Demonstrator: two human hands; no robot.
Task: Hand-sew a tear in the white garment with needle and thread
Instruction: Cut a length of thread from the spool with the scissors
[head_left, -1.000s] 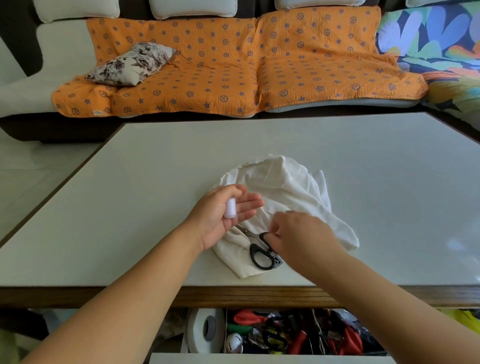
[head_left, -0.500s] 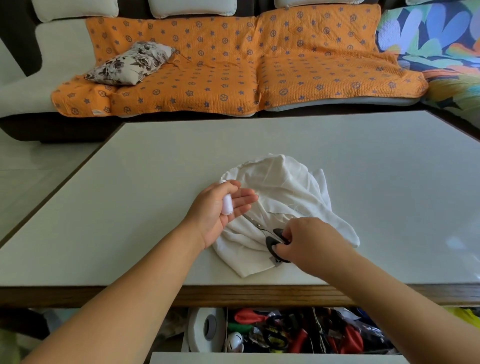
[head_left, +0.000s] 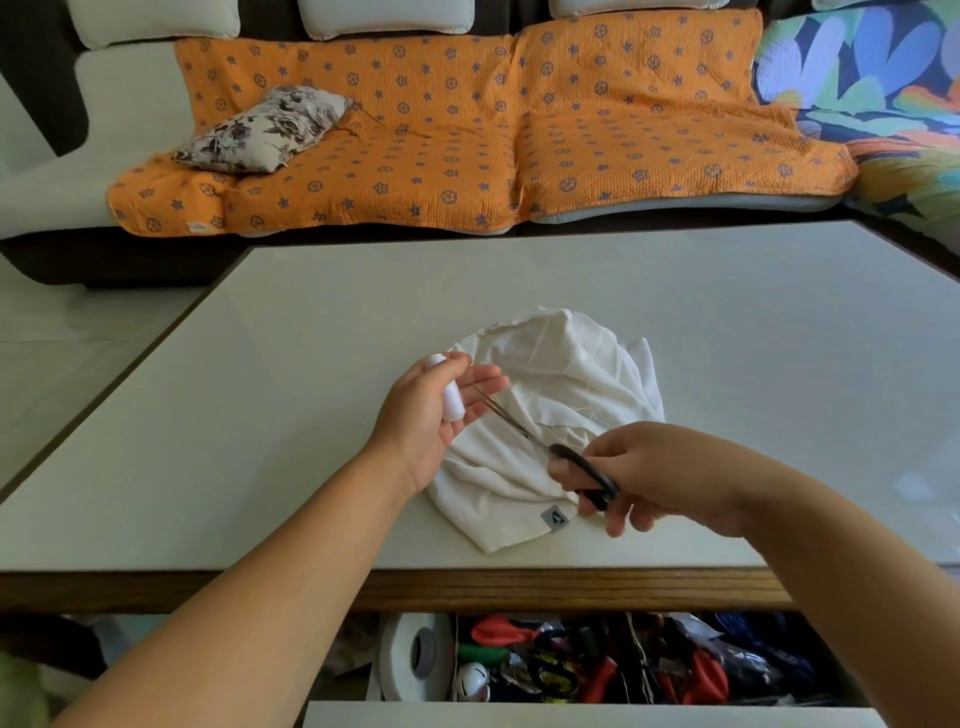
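Observation:
The white garment (head_left: 566, 384) lies crumpled on the pale table (head_left: 270, 395), a small grey label near its front corner. My left hand (head_left: 431, 415) is raised over the garment's left side, palm up, pinching a small white thread spool (head_left: 451, 399) between thumb and fingers. My right hand (head_left: 654, 475) holds black-handled scissors (head_left: 582, 470) by the handles, lifted above the garment. The thin blades point up-left toward my left fingers and look nearly closed. I see no needle.
An open drawer (head_left: 597, 662) under the table's front edge holds a white tape roll, red-handled tools and other clutter. Beyond the table stands a sofa with an orange cover (head_left: 467, 130) and a floral cushion (head_left: 265, 130).
My right hand picked the scissors up off the garment and swung their blades toward my left hand. My left hand rose slightly with the spool.

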